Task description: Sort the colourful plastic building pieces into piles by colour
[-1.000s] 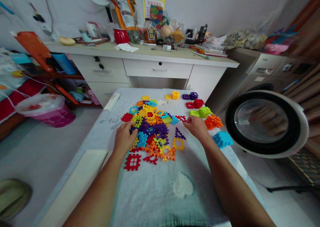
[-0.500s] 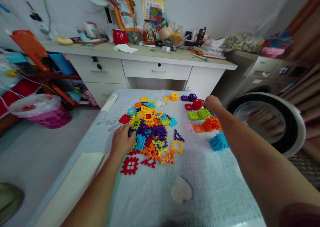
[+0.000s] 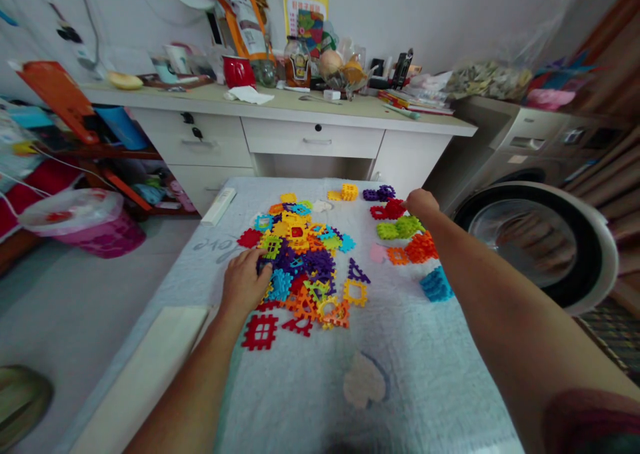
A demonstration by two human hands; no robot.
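A loose pile of coloured plastic interlocking pieces [image 3: 305, 254] lies mid-table on a pale blue cloth [image 3: 300, 387]. My left hand [image 3: 244, 285] rests on the pile's left edge, fingers curled down over dark pieces. My right hand [image 3: 423, 205] reaches far right with its fingertips pinched at the red stack [image 3: 389, 210]. Sorted stacks lie around it: purple [image 3: 380, 193], yellow [image 3: 347, 192], green [image 3: 400, 228], orange [image 3: 420, 247] and blue [image 3: 437, 285]. A red grid piece [image 3: 260, 331] lies near my left wrist.
A cluttered white desk [image 3: 310, 141] with drawers stands behind the table. An open washing machine door [image 3: 535, 241] is close on the right. A pink bin [image 3: 85, 227] sits on the floor at left. A white remote [image 3: 217, 206] and a pale board [image 3: 145, 374] lie along the table's left side.
My right hand left the pile's right edge with a red piece and went up to the red stack, where it stays. My left hand has barely moved.
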